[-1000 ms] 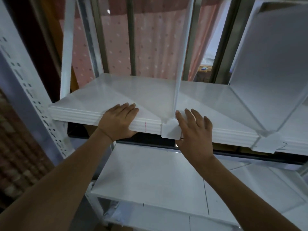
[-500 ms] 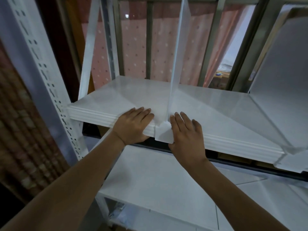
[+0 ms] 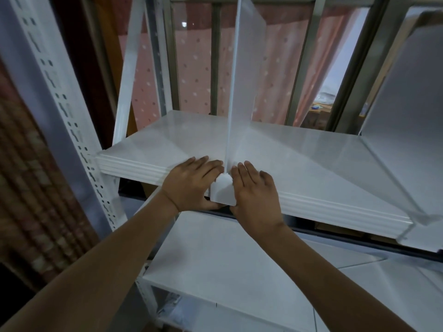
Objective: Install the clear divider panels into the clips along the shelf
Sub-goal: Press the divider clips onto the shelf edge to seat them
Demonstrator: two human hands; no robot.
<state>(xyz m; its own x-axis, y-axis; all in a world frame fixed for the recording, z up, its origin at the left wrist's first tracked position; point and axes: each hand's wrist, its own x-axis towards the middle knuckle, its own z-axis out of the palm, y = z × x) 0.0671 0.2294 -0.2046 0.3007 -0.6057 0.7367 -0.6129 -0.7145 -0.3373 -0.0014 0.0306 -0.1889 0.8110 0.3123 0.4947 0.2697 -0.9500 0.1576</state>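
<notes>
The left hand and right hand had drawn in, flat-fingered, flanking the clip, apparently squaring its divider panel.

My feed is dim, with a cool bluish cast. Most light comes from behind the rack: daylight glows through the pink curtain and a brighter gap on the right. The shelf top carries a soft sheen and pale wedge-shaped reflections. The divider panel reads milky against that backlight. Deep shadow sits under the shelf's front edge. The perforated upright bows at the left margin, and the brick wall beside it is smeared.
</notes>
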